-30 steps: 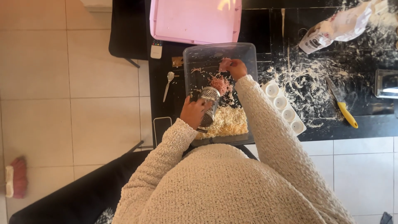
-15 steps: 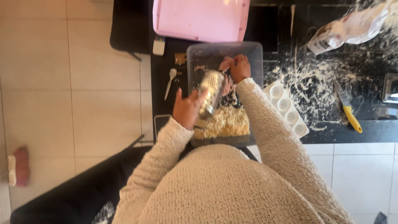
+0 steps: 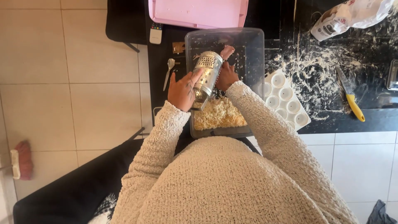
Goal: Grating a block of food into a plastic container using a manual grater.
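Observation:
My left hand [image 3: 182,89] grips a round metal grater [image 3: 206,76], which lies tilted over a clear plastic tub [image 3: 253,49]. Pressed against the grater's far end is a small pinkish lump [image 3: 226,51], held by my right hand [image 3: 226,76]. A heap of pale shreds [image 3: 219,114] fills the near end of the tub, just under my wrists. Both sleeves are cream knit.
A pink lid [image 3: 199,12] lies beyond the tub. Left of it are a white spoon [image 3: 169,68] and a small remote [image 3: 156,32]. To the right sit a white cup mould tray [image 3: 286,99], a yellow-handled knife [image 3: 351,101], a flour bag [image 3: 352,16] and spilled flour [image 3: 319,70].
The grater has swung from upright at the tub's middle to lying tilted toward the far end. My right hand has kept the lump against it. The view has shifted slightly.

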